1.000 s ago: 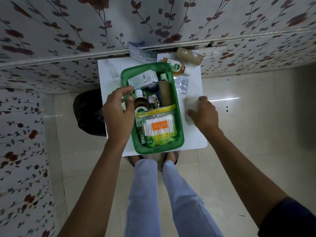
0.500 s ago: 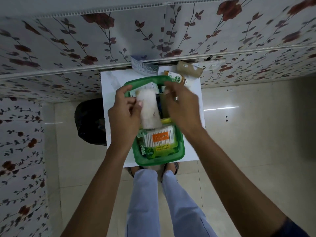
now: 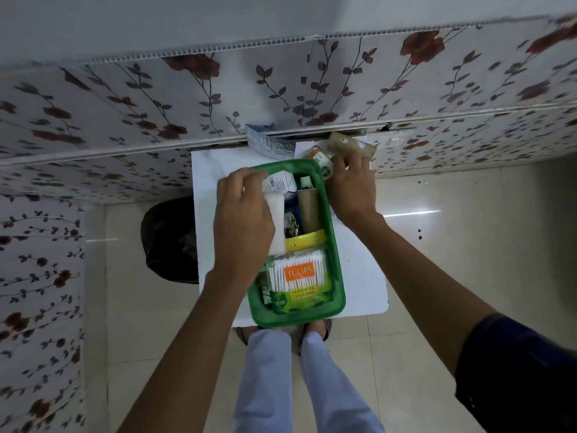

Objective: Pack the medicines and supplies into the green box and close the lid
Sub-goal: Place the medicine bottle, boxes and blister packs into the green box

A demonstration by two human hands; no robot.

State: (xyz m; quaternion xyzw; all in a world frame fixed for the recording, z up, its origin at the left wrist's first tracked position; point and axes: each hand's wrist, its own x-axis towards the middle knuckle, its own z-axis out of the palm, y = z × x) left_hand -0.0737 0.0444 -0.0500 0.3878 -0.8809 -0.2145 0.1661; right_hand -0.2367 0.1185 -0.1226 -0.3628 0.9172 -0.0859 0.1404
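The green box (image 3: 335, 245) sits open on a small white table (image 3: 362, 276). Inside lie a pack of cotton swabs (image 3: 298, 275), a yellow packet (image 3: 306, 240), a brown tube (image 3: 307, 210) and a white carton (image 3: 279, 182). My left hand (image 3: 243, 226) is shut on a white gauze roll (image 3: 276, 220), held low over the box's left side. My right hand (image 3: 351, 189) lies palm down on the table past the box's far right corner, fingers spread, close to an orange bottle (image 3: 320, 157) and a brown carton (image 3: 349, 143). Whatever is beneath this palm is hidden.
A blue-and-white sachet (image 3: 268, 143) leans against the floral wall behind the table. A black bag (image 3: 168, 239) rests on the floor to the table's left. My legs and feet are just under the table's near edge.
My right hand let go of the gauze roll and moved to the table's far right corner. My left hand lowered the roll into the box's left side.
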